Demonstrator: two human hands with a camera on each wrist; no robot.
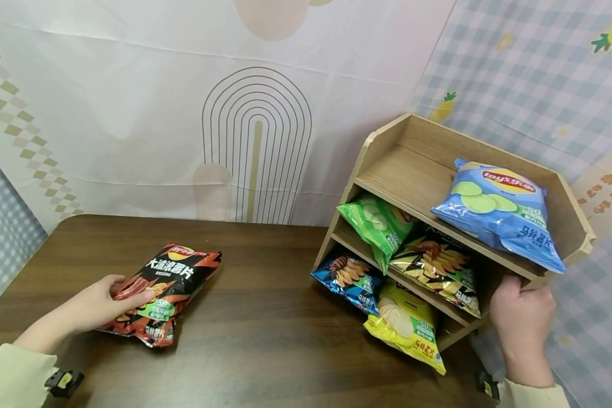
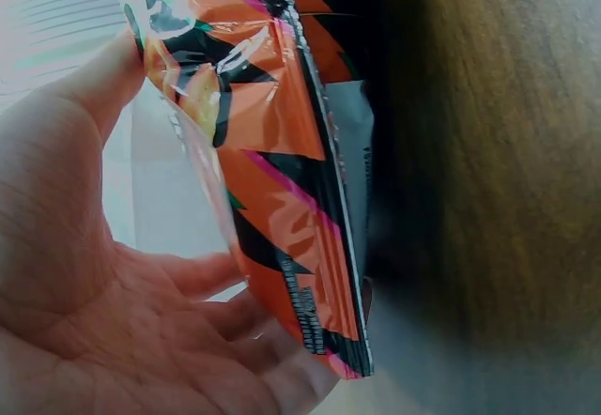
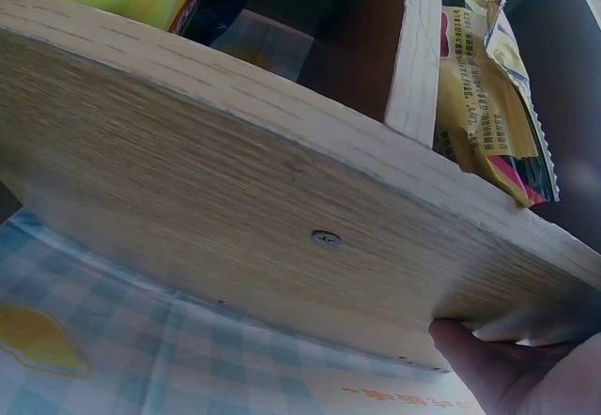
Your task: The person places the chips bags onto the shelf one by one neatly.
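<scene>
My left hand [image 1: 99,306] grips a black and red potato chip bag [image 1: 175,286] by its near left edge, over the left of the table. In the left wrist view the thumb lies on one face of the bag [image 2: 272,180], fingers behind the other. At the right, my right hand [image 1: 522,320] holds the right side of a wooden shelf rack [image 1: 400,167], just below its top tier. The right wrist view shows the thumb on the side panel [image 3: 235,208]; most fingers are hidden there.
A blue chip bag [image 1: 505,207] lies on the rack's top tier. A green bag [image 1: 377,224] and a black and gold bag [image 1: 438,263] fill the middle tier. Below are a dark blue bag [image 1: 348,279] and a yellow bag [image 1: 408,326]. Patterned cloth [image 1: 132,113] hangs behind the table [image 1: 265,317].
</scene>
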